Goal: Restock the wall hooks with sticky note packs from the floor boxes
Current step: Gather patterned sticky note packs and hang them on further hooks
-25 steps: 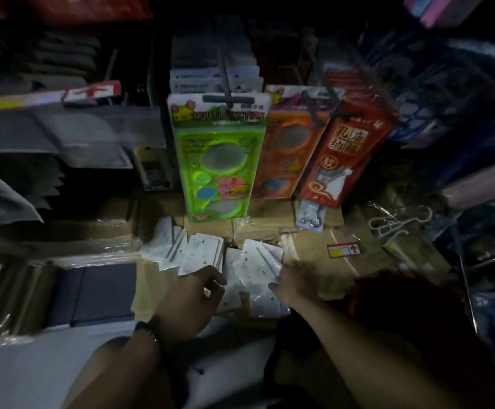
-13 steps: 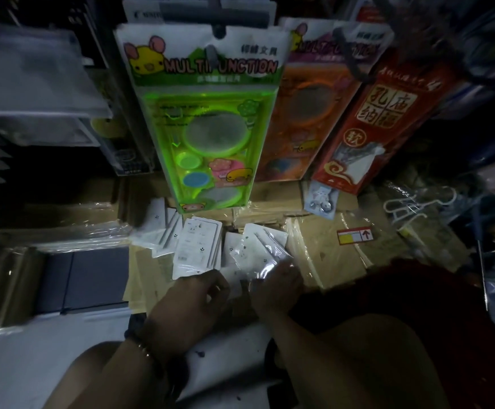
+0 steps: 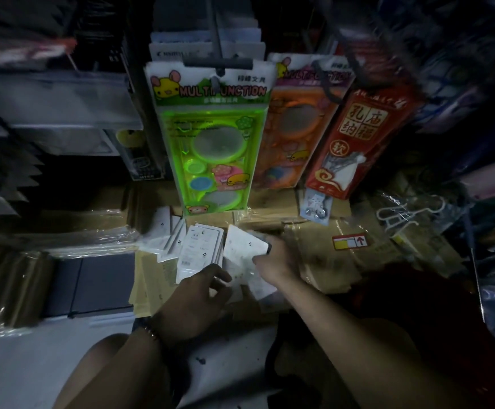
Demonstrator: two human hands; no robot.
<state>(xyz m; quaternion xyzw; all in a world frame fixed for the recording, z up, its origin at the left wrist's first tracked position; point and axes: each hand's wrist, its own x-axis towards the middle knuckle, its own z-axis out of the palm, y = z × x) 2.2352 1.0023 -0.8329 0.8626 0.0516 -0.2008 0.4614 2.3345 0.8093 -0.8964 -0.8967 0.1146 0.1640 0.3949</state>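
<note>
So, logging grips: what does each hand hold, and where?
Right hand: white pack, right edge. Left hand: stack of packs, lower end.

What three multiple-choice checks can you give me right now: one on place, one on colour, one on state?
1. The green pack: A) hangs left of the orange pack; B) hangs right of the red pack; C) lies on the floor.
2. The pack in the right hand is: A) white; B) green; C) black.
3. The left hand: A) hangs empty; B) holds a stack of packs; C) grips a hook.
A, orange is on its right; A, it shows white; B, fingers curl round the stack.
</note>
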